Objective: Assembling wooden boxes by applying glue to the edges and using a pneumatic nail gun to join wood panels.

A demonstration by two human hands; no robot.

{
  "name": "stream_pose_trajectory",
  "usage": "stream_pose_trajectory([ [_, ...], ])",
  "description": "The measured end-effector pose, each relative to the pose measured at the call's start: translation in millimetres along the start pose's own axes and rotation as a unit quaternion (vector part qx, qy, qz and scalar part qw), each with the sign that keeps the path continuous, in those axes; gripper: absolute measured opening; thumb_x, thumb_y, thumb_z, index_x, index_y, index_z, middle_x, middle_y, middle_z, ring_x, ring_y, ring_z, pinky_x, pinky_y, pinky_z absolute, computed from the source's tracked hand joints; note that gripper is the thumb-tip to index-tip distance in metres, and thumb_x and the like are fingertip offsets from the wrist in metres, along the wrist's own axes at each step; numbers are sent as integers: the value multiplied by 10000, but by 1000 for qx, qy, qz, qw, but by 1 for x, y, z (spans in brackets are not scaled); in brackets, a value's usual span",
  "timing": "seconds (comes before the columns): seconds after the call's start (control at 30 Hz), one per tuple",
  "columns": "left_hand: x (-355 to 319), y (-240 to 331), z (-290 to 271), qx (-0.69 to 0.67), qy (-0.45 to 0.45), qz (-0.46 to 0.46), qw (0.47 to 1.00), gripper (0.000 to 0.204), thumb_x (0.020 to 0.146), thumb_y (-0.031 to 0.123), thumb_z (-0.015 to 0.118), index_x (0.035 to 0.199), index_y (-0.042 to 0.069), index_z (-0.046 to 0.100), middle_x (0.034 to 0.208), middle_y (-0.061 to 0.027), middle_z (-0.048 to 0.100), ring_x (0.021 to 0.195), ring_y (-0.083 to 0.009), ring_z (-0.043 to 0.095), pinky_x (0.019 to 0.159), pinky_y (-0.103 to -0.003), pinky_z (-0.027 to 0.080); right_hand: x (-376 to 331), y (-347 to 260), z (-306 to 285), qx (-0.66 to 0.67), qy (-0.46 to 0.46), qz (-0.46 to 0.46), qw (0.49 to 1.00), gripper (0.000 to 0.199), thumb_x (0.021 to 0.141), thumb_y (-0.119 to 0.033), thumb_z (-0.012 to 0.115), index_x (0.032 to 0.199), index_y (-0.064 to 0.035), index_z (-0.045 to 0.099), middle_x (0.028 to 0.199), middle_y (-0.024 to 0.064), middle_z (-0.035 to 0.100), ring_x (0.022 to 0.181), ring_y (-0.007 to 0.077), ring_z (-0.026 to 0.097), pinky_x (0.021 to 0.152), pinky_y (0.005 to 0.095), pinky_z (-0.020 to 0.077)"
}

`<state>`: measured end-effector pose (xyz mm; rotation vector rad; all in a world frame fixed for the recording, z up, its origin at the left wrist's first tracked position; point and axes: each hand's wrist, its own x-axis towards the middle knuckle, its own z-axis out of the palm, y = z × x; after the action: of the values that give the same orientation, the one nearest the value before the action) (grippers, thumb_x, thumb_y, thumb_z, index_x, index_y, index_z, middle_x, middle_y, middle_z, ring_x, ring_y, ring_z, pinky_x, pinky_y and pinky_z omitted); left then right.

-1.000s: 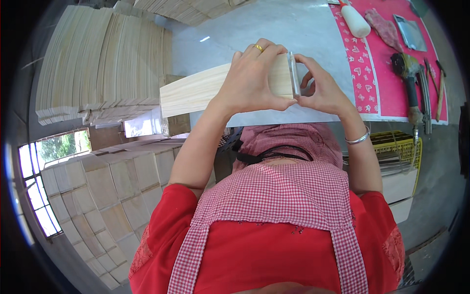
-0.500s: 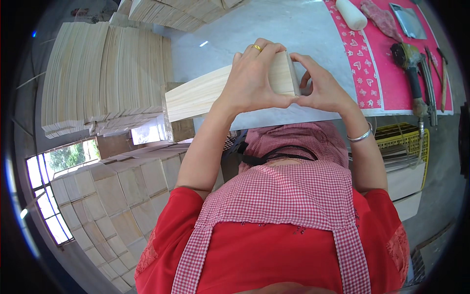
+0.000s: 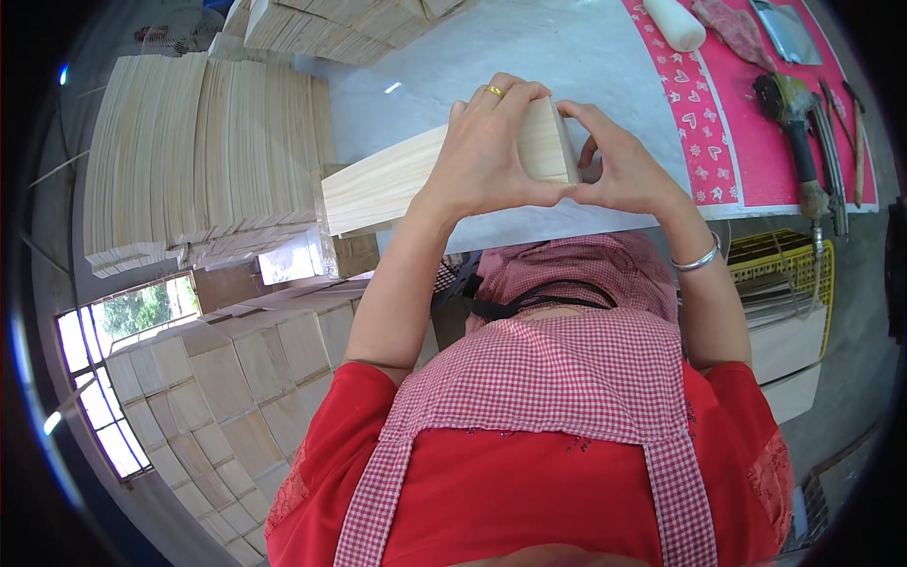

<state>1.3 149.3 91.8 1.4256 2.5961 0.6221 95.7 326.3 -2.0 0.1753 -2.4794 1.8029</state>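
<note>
A long, pale wooden box [image 3: 387,184] lies crosswise at the table's near edge, its grain running along its length. My left hand [image 3: 487,146], with a gold ring on one finger, spans the box's top near the right end, thumb on the near side and fingers over the far side. Against that right end stands a thin end panel [image 3: 567,142]. My right hand [image 3: 624,165] pinches across the panel, forefinger at its far corner and thumb at the near corner, with the other fingers curled behind it. Both thumb tips meet at the near corner.
Stacked thin boards [image 3: 203,151] stand to the left; more wood bundles [image 3: 340,28] lie behind. On the pink cloth [image 3: 746,142] at right are a nail gun [image 3: 794,132], metal strips [image 3: 829,170], a hammer [image 3: 857,142] and a white bottle [image 3: 675,24]. A yellow crate [image 3: 827,274] sits below.
The whole view has shifted slightly. Both hands keep nearly the same grip on the wooden box and its end panel.
</note>
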Motion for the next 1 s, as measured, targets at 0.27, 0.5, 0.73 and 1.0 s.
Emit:
stream_pose_trajectory([
  [0.27,0,-1,1,-8,5,7,1000,882,465,379,878,1222,57,559,1157,-104,559,1051,-305,569,841,-409,382,-1,1,1,4,6,-6,1000,938,632,-206,852,1443,-76,399,1318,114,536,826,218,614,719,318,537],
  [0.5,3,-6,1,-18,-12,6,1000,902,471,380,895,1239,54,551,1175,-102,557,1084,-302,563,858,-415,388,4,5,-21,129,-64,50,988,851,697,-333,852,1416,-93,465,1243,77,584,866,184,597,747,306,518],
  [0.73,4,-5,1,-20,-26,-7,999,926,468,397,904,1250,55,544,1176,-112,554,1092,-304,557,870,-424,391,5,9,-12,173,-42,73,981,797,714,-419,847,1378,-119,525,1106,36,614,836,145,562,752,291,495],
  [1.0,3,-4,0,-23,-30,-21,999,912,466,407,904,1229,53,552,1168,-111,555,1086,-302,558,866,-423,391,11,11,-8,196,-41,65,978,900,641,-395,888,1401,-123,491,814,-1,564,751,90,538,694,234,437],
])
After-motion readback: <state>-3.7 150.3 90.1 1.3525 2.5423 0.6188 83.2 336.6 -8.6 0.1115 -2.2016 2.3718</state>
